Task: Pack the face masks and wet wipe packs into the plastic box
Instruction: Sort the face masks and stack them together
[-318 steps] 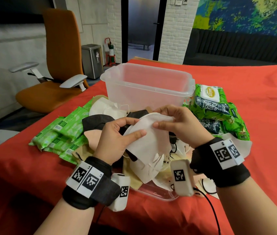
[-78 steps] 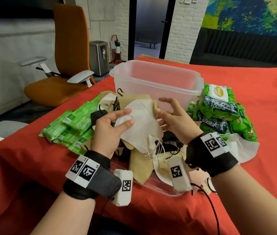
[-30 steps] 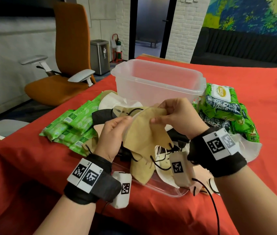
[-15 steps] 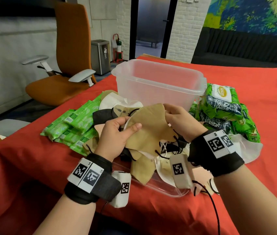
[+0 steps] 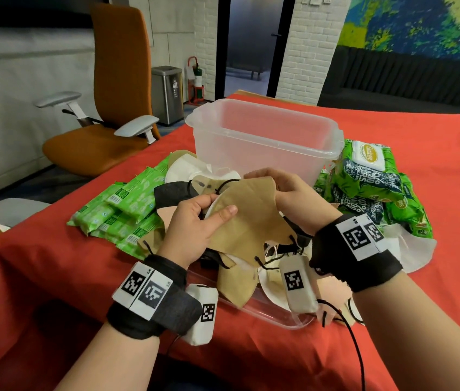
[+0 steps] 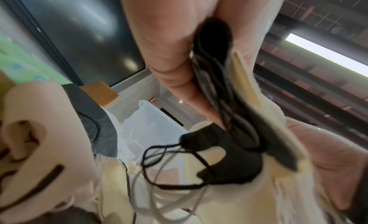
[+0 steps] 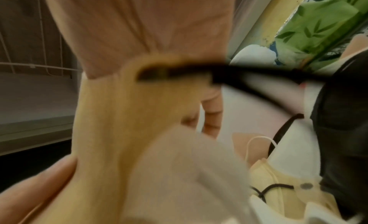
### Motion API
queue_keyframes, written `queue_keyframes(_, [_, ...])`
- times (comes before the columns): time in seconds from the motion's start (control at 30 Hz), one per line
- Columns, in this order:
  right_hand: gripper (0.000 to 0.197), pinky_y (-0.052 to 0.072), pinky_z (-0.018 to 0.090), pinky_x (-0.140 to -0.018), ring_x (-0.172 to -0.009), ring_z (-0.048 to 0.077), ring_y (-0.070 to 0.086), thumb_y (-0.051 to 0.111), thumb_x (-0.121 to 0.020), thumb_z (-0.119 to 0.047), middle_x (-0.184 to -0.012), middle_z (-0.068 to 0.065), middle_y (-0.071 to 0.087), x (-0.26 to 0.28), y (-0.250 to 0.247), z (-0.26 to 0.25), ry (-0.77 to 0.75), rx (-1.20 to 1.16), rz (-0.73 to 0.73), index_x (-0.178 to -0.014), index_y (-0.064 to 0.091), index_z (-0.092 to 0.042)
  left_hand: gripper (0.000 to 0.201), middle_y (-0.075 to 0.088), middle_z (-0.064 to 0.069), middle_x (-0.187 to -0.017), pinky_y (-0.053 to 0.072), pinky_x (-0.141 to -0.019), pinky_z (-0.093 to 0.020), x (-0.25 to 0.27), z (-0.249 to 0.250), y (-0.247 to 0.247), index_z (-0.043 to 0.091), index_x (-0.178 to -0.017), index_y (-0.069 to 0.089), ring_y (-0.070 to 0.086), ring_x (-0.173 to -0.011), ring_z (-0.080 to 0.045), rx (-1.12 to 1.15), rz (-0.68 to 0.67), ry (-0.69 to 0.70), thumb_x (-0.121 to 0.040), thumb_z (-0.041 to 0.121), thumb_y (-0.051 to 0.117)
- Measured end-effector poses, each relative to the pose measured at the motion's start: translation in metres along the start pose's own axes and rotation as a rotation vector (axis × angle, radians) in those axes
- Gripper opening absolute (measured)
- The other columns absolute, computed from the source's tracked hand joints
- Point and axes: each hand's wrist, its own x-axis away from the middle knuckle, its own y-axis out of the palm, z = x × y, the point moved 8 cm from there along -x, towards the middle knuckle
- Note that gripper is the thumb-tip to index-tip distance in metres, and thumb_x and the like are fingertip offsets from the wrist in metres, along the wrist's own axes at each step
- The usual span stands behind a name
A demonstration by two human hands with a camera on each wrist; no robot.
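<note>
Since half a second ago the tan mask [image 5: 247, 218] has settled flatter onto the stack, the right hand [image 5: 288, 197] sliding to its far edge. Nearest, loose masks [image 5: 240, 283] spill over a clear lid [image 5: 279, 317] lying on the red cloth [image 5: 54, 266]. Just above them the left hand [image 5: 195, 227] has its thumb curled over the tan mask and its fingers beneath, pinching a bundle of black and pale masks [image 6: 225, 92] together, probably so they go in as one tidy batch. The right hand's fingers curl on the tan mask's top edge, squaring it. Slim green wipe packs [image 5: 118, 210] lie left, bulkier wipe packs [image 5: 369, 179] right. Beyond, the plastic box [image 5: 262, 139] stands open, seemingly empty.
</note>
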Motion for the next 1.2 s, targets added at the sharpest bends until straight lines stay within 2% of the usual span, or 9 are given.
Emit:
queue_keyframes(0.1, [0.016, 0.052, 0.044, -0.070, -0.075, 0.021, 0.060, 0.059, -0.085, -0.001, -0.094, 0.026, 0.067, -0.003, -0.001, 0.002, -0.019, 0.055, 0.046, -0.097, 0.067, 0.004, 0.008, 0.073, 0.008, -0.079, 0.055, -0.077, -0.029, 0.000, -0.001, 0.002, 0.023, -0.084, 0.070, 0.067, -0.079, -0.008, -0.005, -0.021, -0.004, -0.076, 0.021, 0.068])
queue_keyframes(0.2, [0.013, 0.042, 0.037, -0.061, -0.065, 0.021, 0.048, 0.059, -0.081, 0.001, -0.082, 0.038, 0.061, -0.007, -0.012, 0.009, -0.013, 0.045, 0.152, -0.084, 0.066, 0.012, 0.017, 0.074, 0.004, -0.082, 0.054, -0.079, -0.032, 0.000, -0.003, 0.000, 0.024, -0.084, 0.071, 0.067, -0.081, -0.010, 0.002, -0.027, -0.004, -0.069, 0.031, 0.068])
queue_keyframes(0.4, [0.014, 0.051, 0.046, -0.071, -0.066, 0.021, 0.054, 0.056, -0.085, -0.007, -0.078, 0.024, 0.067, -0.009, -0.016, 0.006, -0.097, 0.129, 0.209, -0.077, 0.066, -0.002, 0.018, 0.074, 0.004, -0.086, 0.055, -0.082, -0.031, -0.001, -0.004, 0.003, 0.024, -0.087, 0.070, 0.068, -0.085, -0.012, 0.002, -0.052, 0.004, -0.071, 0.031, 0.067])
queue_keyframes(0.53, [0.020, 0.049, 0.045, -0.079, -0.077, 0.034, 0.059, 0.054, -0.090, -0.015, -0.091, 0.016, 0.067, -0.008, -0.006, 0.017, -0.037, 0.265, -0.016, -0.098, 0.061, 0.002, 0.013, 0.073, 0.006, -0.082, 0.054, -0.079, -0.030, -0.001, -0.002, -0.004, 0.024, -0.087, 0.069, 0.067, -0.083, -0.011, 0.034, 0.002, 0.019, -0.075, 0.027, 0.064])
queue_keyframes(0.63, [0.016, 0.039, 0.035, -0.061, -0.061, 0.019, 0.041, 0.060, -0.087, -0.006, -0.068, 0.012, 0.049, -0.002, -0.006, 0.028, 0.025, 0.185, -0.121, -0.077, 0.054, 0.004, 0.017, 0.073, 0.005, -0.083, 0.052, -0.081, -0.033, -0.002, -0.004, -0.011, 0.023, -0.086, 0.069, 0.067, -0.085, -0.013, 0.087, 0.040, 0.000, -0.073, 0.030, 0.063])
queue_keyframes(0.73, [0.025, 0.042, 0.018, -0.048, -0.045, 0.006, 0.048, 0.074, -0.072, -0.006, -0.049, -0.005, 0.055, 0.002, -0.022, 0.027, 0.046, 0.002, 0.010, -0.061, 0.052, -0.006, 0.014, 0.074, 0.001, -0.089, 0.052, -0.088, -0.038, -0.002, -0.008, -0.013, 0.021, -0.088, 0.070, 0.067, -0.091, -0.018, 0.107, 0.053, -0.025, -0.077, 0.026, 0.063])
queue_keyframes(0.87, [0.029, 0.042, 0.018, -0.048, -0.049, 0.010, 0.052, 0.077, -0.053, -0.024, -0.054, -0.001, 0.060, 0.004, -0.038, 0.019, 0.034, -0.139, 0.122, -0.057, 0.053, -0.009, 0.011, 0.072, -0.007, -0.095, 0.051, -0.090, -0.041, -0.003, -0.010, -0.015, 0.017, -0.091, 0.069, 0.066, -0.095, -0.023, 0.121, 0.072, -0.048, -0.083, 0.016, 0.061])
queue_keyframes(1.1, [0.030, 0.047, 0.025, -0.052, -0.062, 0.017, 0.056, 0.076, -0.073, -0.013, -0.076, 0.007, 0.058, 0.019, -0.097, 0.014, 0.000, -0.215, 0.664, -0.068, 0.047, -0.018, 0.023, 0.068, 0.006, -0.094, 0.049, -0.087, -0.036, -0.006, -0.012, -0.035, 0.025, -0.093, 0.061, 0.063, -0.092, -0.014, 0.074, 0.239, 0.009, -0.084, 0.005, 0.064])
queue_keyframes(1.2, [0.027, 0.047, 0.030, -0.052, -0.061, 0.020, 0.059, 0.072, -0.076, -0.008, -0.078, 0.011, 0.062, 0.022, -0.090, -0.005, -0.064, -0.129, 0.610, -0.080, 0.050, -0.024, 0.044, 0.054, 0.015, -0.108, 0.038, -0.098, -0.025, -0.004, -0.001, -0.040, 0.041, -0.099, 0.052, 0.052, -0.108, -0.004, -0.109, 0.284, 0.137, -0.081, 0.004, 0.067])
